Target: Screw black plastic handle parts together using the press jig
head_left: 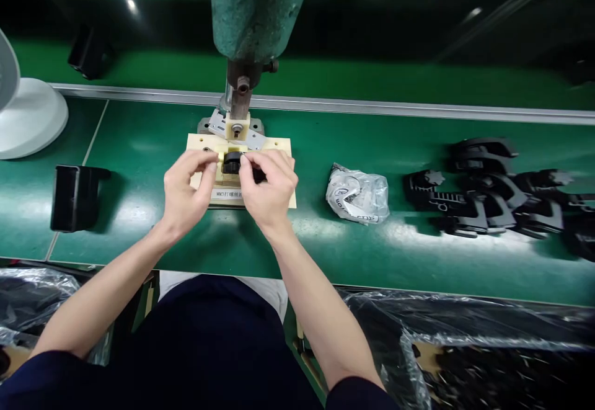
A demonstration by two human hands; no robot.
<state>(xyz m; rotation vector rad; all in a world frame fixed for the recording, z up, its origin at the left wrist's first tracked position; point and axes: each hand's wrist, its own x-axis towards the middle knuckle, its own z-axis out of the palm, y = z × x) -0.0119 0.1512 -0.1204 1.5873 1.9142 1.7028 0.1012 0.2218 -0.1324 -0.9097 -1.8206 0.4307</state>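
Note:
A small black plastic part (231,163) sits in the cream-coloured fixture (195,143) under the green press (260,19). My right hand (269,190) pinches the right side of this part between thumb and fingers. On the left of the part, my left hand (188,190) has its thumb and forefinger pressed together over the fixture. Whatever lies between those fingertips is too small to make out. Just above both hands is the press's cream-coloured tip (237,128), with a metal plate (255,141) behind it. A white printed label (225,194) shows on the fixture's front.
A crumpled plastic bag (357,193) lies right of the fixture, and several black-and-grey assemblies (493,196) are grouped farther right. At left are a black open box-shaped part (74,199) and a white round base (35,118). Plastic-lined bins (404,335) stand below the table's front edge.

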